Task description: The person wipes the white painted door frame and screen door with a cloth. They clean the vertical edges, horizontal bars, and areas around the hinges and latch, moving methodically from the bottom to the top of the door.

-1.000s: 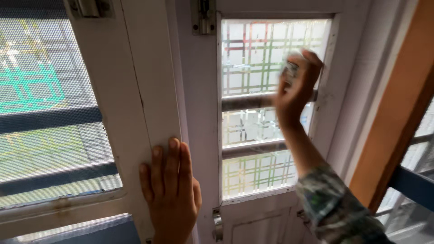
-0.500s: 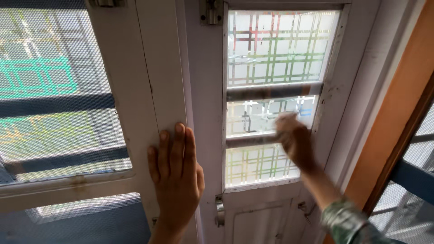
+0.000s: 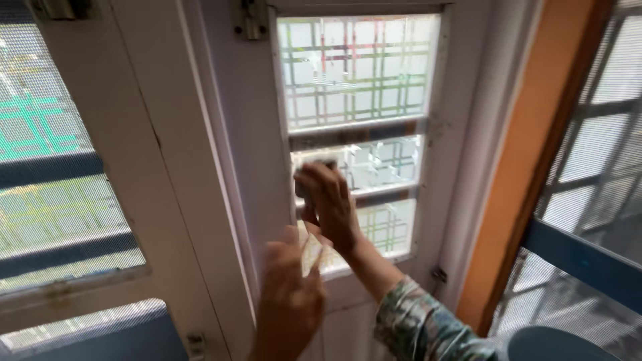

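While my right hand (image 3: 328,204) presses a small wiping pad (image 3: 313,175), clenched, against the middle frosted pane (image 3: 374,164), my blurred left hand (image 3: 289,294) hovers loosely spread; the lower pane (image 3: 388,227) looks unwiped.

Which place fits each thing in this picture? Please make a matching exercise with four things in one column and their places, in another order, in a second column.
1. right hand
2. left hand
3. metal latch
4. mesh screen

a. top of the white frame
b. far left
c. low, blurred, in front of the frame
d. on the patterned glass pane, middle section

Pairs: 1-d, 2-c, 3-a, 4-b
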